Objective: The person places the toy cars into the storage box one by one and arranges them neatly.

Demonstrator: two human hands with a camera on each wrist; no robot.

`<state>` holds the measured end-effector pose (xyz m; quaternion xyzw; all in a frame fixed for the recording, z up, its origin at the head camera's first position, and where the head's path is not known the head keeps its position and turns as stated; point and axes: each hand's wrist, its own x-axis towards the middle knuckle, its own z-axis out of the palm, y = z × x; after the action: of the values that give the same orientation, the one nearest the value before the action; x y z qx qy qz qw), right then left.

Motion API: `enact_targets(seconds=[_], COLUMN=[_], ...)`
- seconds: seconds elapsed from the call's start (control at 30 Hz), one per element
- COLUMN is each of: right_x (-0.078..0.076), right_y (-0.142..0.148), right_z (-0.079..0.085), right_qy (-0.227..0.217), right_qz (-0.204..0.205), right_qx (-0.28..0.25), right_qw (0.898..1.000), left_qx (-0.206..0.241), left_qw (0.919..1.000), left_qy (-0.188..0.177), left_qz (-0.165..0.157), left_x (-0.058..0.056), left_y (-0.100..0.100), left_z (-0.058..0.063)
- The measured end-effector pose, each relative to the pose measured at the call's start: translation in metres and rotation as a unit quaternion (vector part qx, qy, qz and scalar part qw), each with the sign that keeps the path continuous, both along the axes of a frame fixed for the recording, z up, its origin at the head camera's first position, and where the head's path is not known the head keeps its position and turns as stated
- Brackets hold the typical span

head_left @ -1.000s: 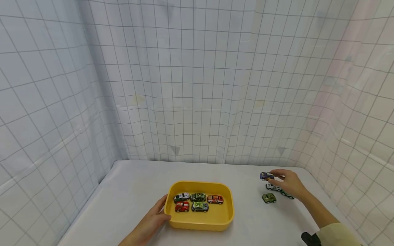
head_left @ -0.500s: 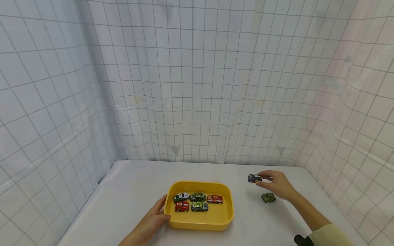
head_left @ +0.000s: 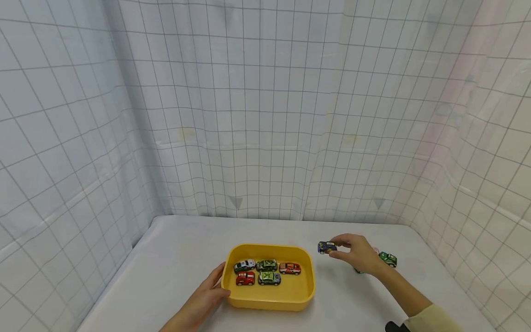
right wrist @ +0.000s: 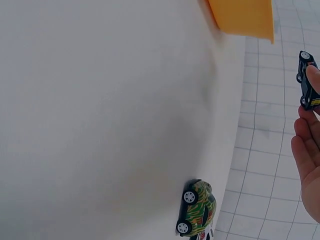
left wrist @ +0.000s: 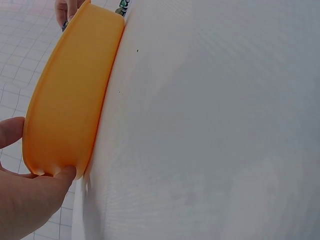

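My left hand (head_left: 202, 297) holds the left end of a yellow tray (head_left: 271, 305), thumb at the front corner and fingers along its side. In the tray lie several toy cars, among them a red one (head_left: 245, 278) and an orange-red one (head_left: 290, 268). My right hand (head_left: 359, 254) pinches a dark blue toy car (head_left: 327, 247) between thumb and fingertips, raised just right of the tray. The right wrist view shows that dark car (right wrist: 306, 82) side on, wheels visible.
On the white table (head_left: 182, 249), a green toy car (head_left: 387, 259) sits behind my right wrist. A camouflage toy car (right wrist: 197, 209) shows in the right wrist view, largely hidden by my hand in the head view. Gridded white curtains (head_left: 265, 115) surround the table.
My right hand has moved left with the dark blue car, from above the other loose cars to near the tray's right side. The left hand and tray have stayed put.
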<state>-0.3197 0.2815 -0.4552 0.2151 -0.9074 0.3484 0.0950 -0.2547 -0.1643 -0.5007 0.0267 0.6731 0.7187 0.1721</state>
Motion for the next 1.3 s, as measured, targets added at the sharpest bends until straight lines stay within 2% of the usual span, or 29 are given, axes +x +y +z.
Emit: enact_targets(seconds=[0.3, 0.5, 0.73, 1.13, 1.3], right_x=[0.003, 0.004, 0.005, 0.004, 0.003], right_y=[-0.02, -0.035, -0.053, -0.076, -0.081], right_z=[-0.005, -0.009, -0.015, -0.025, -0.029], right_qy=[-0.023, -0.015, -0.016, 0.016, 0.033], right_qz=[-0.01, 0.03, 0.051, 0.093, 0.095], right_qx=[-0.003, -0.006, -0.014, 0.019, 0.045], right_qw=[1.0, 0.999, 0.998, 0.995, 0.994], left_qx=[-0.006, -0.01, -0.006, 0.001, -0.002], left_qw=[0.9999, 0.9998, 0.9999, 1.0, 1.0], left_qy=[-0.006, -0.012, -0.008, -0.005, -0.008], left_qz=[0.006, 0.011, 0.007, 0.004, 0.003], left_x=[-0.001, -0.002, -0.002, -0.002, -0.002], left_y=[0.001, 0.001, 0.001, 0.0, 0.0], left_z=[0.0, -0.001, -0.001, -0.001, 0.0])
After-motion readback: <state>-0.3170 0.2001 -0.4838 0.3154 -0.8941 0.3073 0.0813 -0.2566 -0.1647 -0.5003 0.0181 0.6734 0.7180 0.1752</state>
